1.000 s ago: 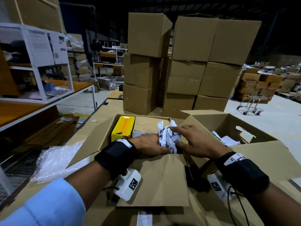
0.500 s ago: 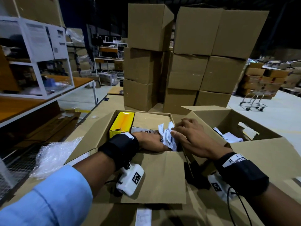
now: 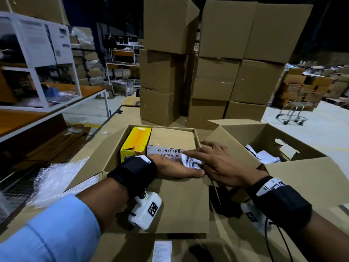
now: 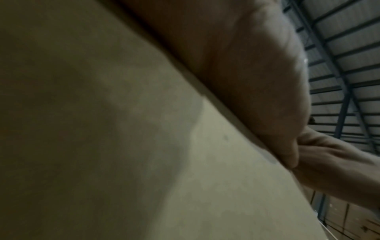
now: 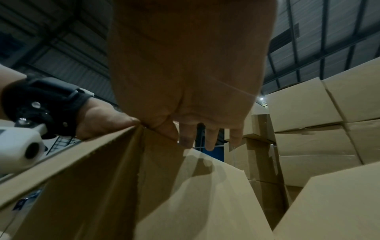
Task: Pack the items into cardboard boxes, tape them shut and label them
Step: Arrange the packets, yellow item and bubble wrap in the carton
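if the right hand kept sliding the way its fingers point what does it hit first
Probably the crumpled paper already under its fingertips, then the left hand pressing there. The right hand points leftward across the open box; the white container box lies beyond, though depth is unclear.

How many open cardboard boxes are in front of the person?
2. The box being packed sits in the centre under both hands; the second open box stands beside it to the right, holding crumpled paper. The stacked boxes behind look closed.
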`<action>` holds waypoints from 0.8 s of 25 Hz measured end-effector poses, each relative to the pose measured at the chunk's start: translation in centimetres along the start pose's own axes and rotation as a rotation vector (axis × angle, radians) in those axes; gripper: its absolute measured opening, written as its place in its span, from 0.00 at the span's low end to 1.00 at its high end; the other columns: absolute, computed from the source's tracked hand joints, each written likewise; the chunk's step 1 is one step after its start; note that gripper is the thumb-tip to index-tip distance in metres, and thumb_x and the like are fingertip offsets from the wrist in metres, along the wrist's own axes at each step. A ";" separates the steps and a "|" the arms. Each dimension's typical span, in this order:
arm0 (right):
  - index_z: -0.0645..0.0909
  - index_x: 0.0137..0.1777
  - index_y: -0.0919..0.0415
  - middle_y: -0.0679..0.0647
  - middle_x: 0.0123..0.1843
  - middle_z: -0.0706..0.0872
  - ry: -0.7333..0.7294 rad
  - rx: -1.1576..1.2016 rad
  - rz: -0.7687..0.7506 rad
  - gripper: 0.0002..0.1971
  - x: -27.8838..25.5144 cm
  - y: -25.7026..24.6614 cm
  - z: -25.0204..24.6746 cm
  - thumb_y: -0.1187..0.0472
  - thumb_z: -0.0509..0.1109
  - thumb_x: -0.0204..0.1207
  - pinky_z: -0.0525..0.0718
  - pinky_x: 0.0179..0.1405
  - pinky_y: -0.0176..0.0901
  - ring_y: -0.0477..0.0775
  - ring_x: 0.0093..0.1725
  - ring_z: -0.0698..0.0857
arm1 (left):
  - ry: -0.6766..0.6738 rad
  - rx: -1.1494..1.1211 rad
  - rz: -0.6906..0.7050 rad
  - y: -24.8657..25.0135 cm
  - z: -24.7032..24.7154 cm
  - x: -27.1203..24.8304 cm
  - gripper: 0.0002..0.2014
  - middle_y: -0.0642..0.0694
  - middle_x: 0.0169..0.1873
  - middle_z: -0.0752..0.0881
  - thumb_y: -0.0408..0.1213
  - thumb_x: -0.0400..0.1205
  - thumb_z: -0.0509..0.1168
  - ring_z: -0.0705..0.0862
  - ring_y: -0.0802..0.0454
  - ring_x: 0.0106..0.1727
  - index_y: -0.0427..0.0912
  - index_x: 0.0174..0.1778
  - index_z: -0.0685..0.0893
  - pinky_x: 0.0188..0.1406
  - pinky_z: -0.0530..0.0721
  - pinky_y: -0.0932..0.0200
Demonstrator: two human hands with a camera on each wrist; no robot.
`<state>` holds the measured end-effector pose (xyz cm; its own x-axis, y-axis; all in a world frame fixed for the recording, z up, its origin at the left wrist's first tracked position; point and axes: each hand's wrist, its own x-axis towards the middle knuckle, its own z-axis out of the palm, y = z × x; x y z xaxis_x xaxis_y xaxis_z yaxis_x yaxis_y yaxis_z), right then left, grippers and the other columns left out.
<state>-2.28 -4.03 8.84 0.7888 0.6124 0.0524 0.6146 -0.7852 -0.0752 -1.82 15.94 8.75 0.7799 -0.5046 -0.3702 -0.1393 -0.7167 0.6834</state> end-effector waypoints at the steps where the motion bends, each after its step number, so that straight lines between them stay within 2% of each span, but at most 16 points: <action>1: 0.60 0.83 0.31 0.41 0.84 0.67 -0.040 0.001 -0.025 0.25 0.2 -0.1 -0.2 0.50 0.50 0.88 0.52 0.81 0.64 0.55 0.86 0.50 | -0.019 0.068 -0.023 -0.4 0.0 0.4 0.40 0.44 0.82 0.70 0.74 0.76 0.62 0.67 0.43 0.83 0.60 0.83 0.66 0.85 0.59 0.44; 2: 0.63 0.82 0.30 0.39 0.84 0.67 -0.078 -0.019 -0.036 0.25 0.5 -0.1 -0.4 0.54 0.52 0.88 0.52 0.81 0.66 0.55 0.87 0.49 | -0.038 0.112 -0.035 -0.6 0.0 0.7 0.45 0.47 0.82 0.69 0.81 0.70 0.59 0.66 0.44 0.83 0.67 0.82 0.63 0.84 0.60 0.38; 3: 0.67 0.80 0.30 0.38 0.84 0.67 -0.113 -0.042 -0.034 0.25 0.8 -0.1 -0.5 0.56 0.54 0.88 0.51 0.81 0.68 0.56 0.87 0.49 | -0.059 0.110 -0.048 -0.7 0.0 0.9 0.46 0.49 0.83 0.67 0.84 0.68 0.57 0.64 0.46 0.84 0.71 0.83 0.59 0.84 0.60 0.37; 5: 0.72 0.77 0.32 0.38 0.84 0.68 -0.160 -0.068 -0.013 0.24 1.1 -0.2 -0.6 0.58 0.55 0.87 0.50 0.81 0.72 0.58 0.88 0.48 | -0.084 0.126 -0.065 -0.7 0.0 1.1 0.46 0.51 0.86 0.62 0.83 0.70 0.55 0.60 0.47 0.86 0.72 0.84 0.53 0.85 0.56 0.39; 6: 0.73 0.77 0.33 0.38 0.84 0.68 -0.168 -0.076 -0.006 0.25 1.2 -0.2 -0.7 0.59 0.55 0.86 0.49 0.81 0.73 0.58 0.88 0.48 | -0.102 0.143 -0.080 -0.6 -0.1 0.7 0.48 0.50 0.86 0.63 0.85 0.69 0.53 0.60 0.47 0.86 0.69 0.85 0.55 0.86 0.56 0.41; 8: 0.73 0.77 0.34 0.38 0.84 0.68 -0.168 -0.085 0.006 0.25 1.3 -0.2 -0.8 0.60 0.54 0.86 0.48 0.81 0.73 0.58 0.88 0.48 | -0.145 0.158 -0.084 -0.2 -0.4 0.2 0.49 0.46 0.78 0.74 0.85 0.68 0.54 0.70 0.46 0.81 0.60 0.81 0.69 0.84 0.63 0.41; 10: 0.73 0.78 0.35 0.38 0.84 0.68 -0.147 -0.060 0.009 0.25 1.4 -0.1 -0.6 0.60 0.54 0.87 0.48 0.82 0.71 0.58 0.88 0.49 | -0.190 0.178 -0.093 0.6 -0.5 -0.5 0.40 0.41 0.69 0.79 0.78 0.77 0.55 0.76 0.43 0.71 0.52 0.76 0.74 0.82 0.68 0.42; 11: 0.72 0.78 0.35 0.38 0.84 0.68 -0.126 -0.036 0.011 0.24 1.3 0.0 -0.4 0.58 0.54 0.87 0.49 0.82 0.70 0.57 0.88 0.49 | -0.212 0.217 -0.098 1.0 -0.4 -0.8 0.35 0.43 0.67 0.79 0.71 0.83 0.54 0.77 0.45 0.66 0.48 0.76 0.73 0.80 0.70 0.47; 12: 0.72 0.79 0.37 0.39 0.84 0.69 -0.097 -0.013 0.015 0.23 1.2 0.2 -0.2 0.56 0.53 0.88 0.51 0.82 0.68 0.57 0.88 0.50 | -0.227 0.251 -0.092 1.3 -0.5 -0.8 0.29 0.45 0.66 0.77 0.64 0.88 0.52 0.74 0.49 0.62 0.46 0.76 0.72 0.75 0.72 0.57; 13: 0.72 0.79 0.38 0.39 0.83 0.70 -0.065 0.011 0.018 0.23 1.1 0.4 0.1 0.52 0.51 0.87 0.54 0.82 0.67 0.57 0.88 0.52 | -0.204 0.254 -0.099 1.5 -0.4 -0.7 0.24 0.45 0.65 0.75 0.60 0.90 0.50 0.70 0.52 0.60 0.46 0.73 0.71 0.65 0.73 0.68; 14: 0.72 0.79 0.39 0.40 0.83 0.71 -0.042 0.033 0.022 0.24 0.9 0.6 0.3 0.48 0.49 0.85 0.56 0.82 0.66 0.58 0.88 0.53 | -0.193 0.254 -0.088 1.6 -0.4 -0.6 0.20 0.45 0.64 0.74 0.58 0.91 0.50 0.68 0.52 0.59 0.47 0.68 0.70 0.57 0.73 0.72; 15: 0.72 0.79 0.40 0.40 0.82 0.72 -0.032 0.044 0.023 0.26 0.8 0.9 0.5 0.46 0.46 0.83 0.57 0.82 0.66 0.59 0.88 0.54 | -0.200 0.258 -0.076 1.5 -0.4 -0.5 0.19 0.44 0.63 0.74 0.58 0.91 0.50 0.68 0.51 0.60 0.48 0.67 0.70 0.56 0.72 0.70; 17: 0.72 0.79 0.41 0.40 0.82 0.71 -0.029 0.045 0.019 0.28 0.6 1.3 0.8 0.45 0.45 0.82 0.58 0.82 0.66 0.59 0.88 0.54 | -0.208 0.284 -0.052 1.4 -0.2 -0.7 0.20 0.45 0.65 0.75 0.59 0.90 0.50 0.70 0.49 0.63 0.49 0.69 0.70 0.66 0.73 0.58; 20: 0.72 0.79 0.43 0.42 0.82 0.71 -0.006 0.067 0.027 0.23 0.6 1.3 0.7 0.50 0.49 0.87 0.56 0.82 0.66 0.58 0.88 0.52 | -0.221 0.377 -0.069 1.5 -0.3 -1.0 0.30 0.48 0.79 0.72 0.66 0.87 0.49 0.71 0.47 0.76 0.57 0.83 0.64 0.72 0.66 0.55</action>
<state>-1.06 -4.61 8.04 0.8049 0.5919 0.0434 0.5913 -0.7937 -0.1426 -2.59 15.53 10.35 0.6518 -0.5107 -0.5606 -0.3361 -0.8572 0.3901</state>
